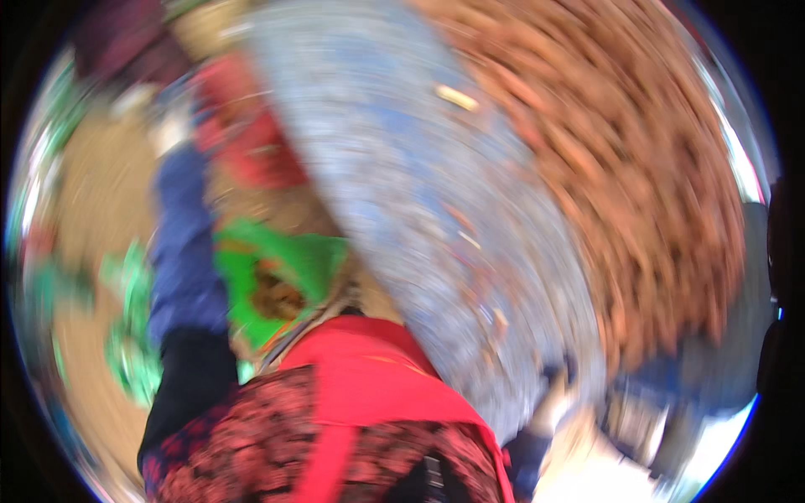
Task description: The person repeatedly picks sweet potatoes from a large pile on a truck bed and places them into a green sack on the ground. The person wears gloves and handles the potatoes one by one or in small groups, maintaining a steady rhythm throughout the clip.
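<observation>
Heavy motion blur covers the view. My left hand, at the end of a blue sleeve, is stretched out to the upper left. It is beside a red bag or container, and whether it grips anything is too blurred to tell. My right hand is low on the right, over the near end of a worn blue-grey tabletop. Something dark shows at its fingers, possibly part of a glove or a held item. A large heap of orange-brown root vegetables, apparently carrots, covers the table's far side.
A bright green bag with brown contents stands open on the ground before me. Green plastic lies farther left on the brown floor. Small scraps, including a pale yellow piece, are scattered on the tabletop. Dark clothing of a person shows at upper left.
</observation>
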A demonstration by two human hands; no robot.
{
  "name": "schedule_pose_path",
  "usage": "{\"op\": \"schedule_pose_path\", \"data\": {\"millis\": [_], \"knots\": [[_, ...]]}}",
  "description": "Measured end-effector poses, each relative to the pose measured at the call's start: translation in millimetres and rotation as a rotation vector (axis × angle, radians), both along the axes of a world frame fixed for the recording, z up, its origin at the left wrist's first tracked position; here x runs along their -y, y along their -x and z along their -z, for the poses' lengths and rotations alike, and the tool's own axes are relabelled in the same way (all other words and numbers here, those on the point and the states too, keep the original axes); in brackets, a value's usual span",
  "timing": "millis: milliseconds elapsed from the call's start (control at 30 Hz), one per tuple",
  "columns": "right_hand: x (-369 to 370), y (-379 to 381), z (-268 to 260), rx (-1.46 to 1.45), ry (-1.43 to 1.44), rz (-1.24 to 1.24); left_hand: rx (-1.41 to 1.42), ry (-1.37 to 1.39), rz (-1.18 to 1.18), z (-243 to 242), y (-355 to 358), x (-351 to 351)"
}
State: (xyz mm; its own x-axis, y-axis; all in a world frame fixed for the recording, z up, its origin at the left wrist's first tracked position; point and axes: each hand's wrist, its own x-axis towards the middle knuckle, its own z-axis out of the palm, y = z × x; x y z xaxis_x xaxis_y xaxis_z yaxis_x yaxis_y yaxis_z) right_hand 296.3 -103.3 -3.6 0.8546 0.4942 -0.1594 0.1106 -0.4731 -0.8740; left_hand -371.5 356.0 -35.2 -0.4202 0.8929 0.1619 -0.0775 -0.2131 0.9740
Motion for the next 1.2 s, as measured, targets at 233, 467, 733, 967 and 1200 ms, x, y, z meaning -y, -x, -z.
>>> {"op": "schedule_pose_path", "data": {"millis": [233,467,733,967,1200], "knots": [[29.8,-102.9,-25.2,0.360,0.222,-0.506,-0.135,0.200,0.163,36.3,-140.6,117.9],[-8.5,-279.7,-2.2,0.998,0.728,-0.441,-0.377,0.096,0.471,-14.4,-280.8,160.1],[-52.3,-283.8,-75.7,0.050,-0.584,-0.200,0.260,-0.116,1.502,-63.6,-551.9,226.2],[-89.3,-252.8,-26.3,0.222,-0.245,-0.286,0.359,0.495,1.783,-50.6,-636.9,285.3],[-107.7,-309.4,17.5,0.740,0.402,-0.024,0.733,0.603,1.466,-17.2,-619.7,288.4]]}}
